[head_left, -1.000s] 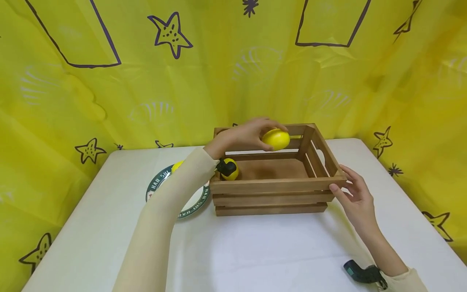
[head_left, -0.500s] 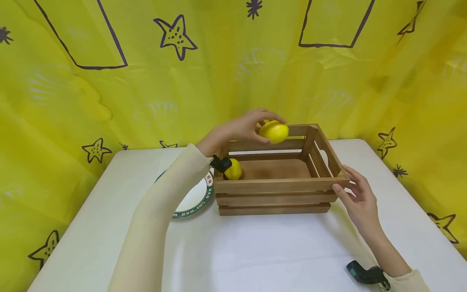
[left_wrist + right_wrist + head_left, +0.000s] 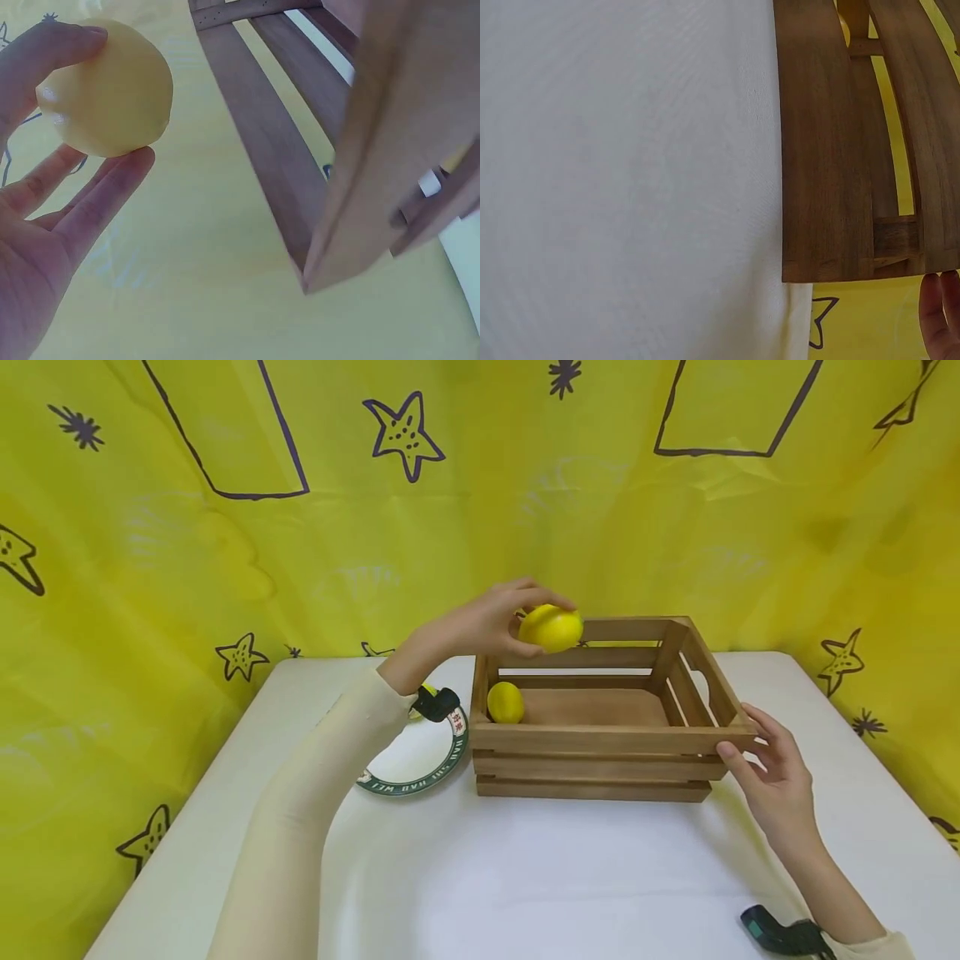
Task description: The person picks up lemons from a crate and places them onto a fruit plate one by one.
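Note:
My left hand (image 3: 483,625) holds a yellow lemon (image 3: 552,628) between thumb and fingers, up near the back rim of a slatted wooden crate (image 3: 592,740). In the left wrist view, the thumb lies over the top of the held lemon (image 3: 112,94) and the fingertips support it from below. A second lemon (image 3: 506,702) lies inside the crate at its left end. At the crate's front right corner, my right hand (image 3: 780,781) grips the top slat, thumb in front and fingers round the side. Only its fingertips (image 3: 933,311) show in the right wrist view.
Left of the crate stands a white plate with a green lettered rim (image 3: 420,786). Another yellow fruit (image 3: 427,690) on it is mostly hidden by the left wrist's black camera (image 3: 437,702). A yellow patterned curtain (image 3: 480,510) hangs behind the white-covered table (image 3: 570,877).
The left hand has drawn the lemon leftward and slightly up relative to the crate. The right hand stays at its corner. The head view has turned a little left.

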A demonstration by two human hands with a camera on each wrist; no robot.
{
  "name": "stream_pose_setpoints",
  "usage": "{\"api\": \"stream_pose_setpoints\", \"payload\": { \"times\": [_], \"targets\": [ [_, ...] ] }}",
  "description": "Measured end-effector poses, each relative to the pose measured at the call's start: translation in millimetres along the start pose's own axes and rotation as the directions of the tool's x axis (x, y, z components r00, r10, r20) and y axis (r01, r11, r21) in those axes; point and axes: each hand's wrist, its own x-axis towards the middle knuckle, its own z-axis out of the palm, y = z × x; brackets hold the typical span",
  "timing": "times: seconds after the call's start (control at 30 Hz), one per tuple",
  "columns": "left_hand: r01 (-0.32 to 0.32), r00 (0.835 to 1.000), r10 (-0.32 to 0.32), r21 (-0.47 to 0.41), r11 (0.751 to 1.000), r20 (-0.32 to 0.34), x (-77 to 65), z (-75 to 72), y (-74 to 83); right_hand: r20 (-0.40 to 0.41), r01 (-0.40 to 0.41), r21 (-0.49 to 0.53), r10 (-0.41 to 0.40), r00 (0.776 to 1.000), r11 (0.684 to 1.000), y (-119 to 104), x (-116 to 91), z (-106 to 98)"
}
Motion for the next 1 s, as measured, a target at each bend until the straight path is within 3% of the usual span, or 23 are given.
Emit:
{"api": "stream_pose_setpoints", "payload": {
  "times": [0.27,0.47,0.73,1.0],
  "targets": [
    [0.006,0.998,-0.003,0.048,0.999,-0.059,-32.8,-9.0,2.2,-0.02,-0.016,0.051,0.017,1.0,0.999,3.2,0.2,2.6],
    [0.019,0.995,-0.014,0.054,0.998,-0.103,-60.8,-10.6,1.4,-0.025,-0.024,0.019,0.025,0.999,1.0,6.1,2.6,4.4],
    [0.051,0.987,-0.045,0.033,0.998,-0.152,-87.9,-10.9,-0.9,-0.054,-0.029,0.194,0.04,0.998,0.981,6.9,3.0,3.5],
    [0.098,0.973,-0.09,0.029,0.995,-0.212,-122.1,-8.8,-13.6,-0.037,-0.023,0.189,0.03,0.999,0.982,8.4,4.4,6.3]
  ]
}}
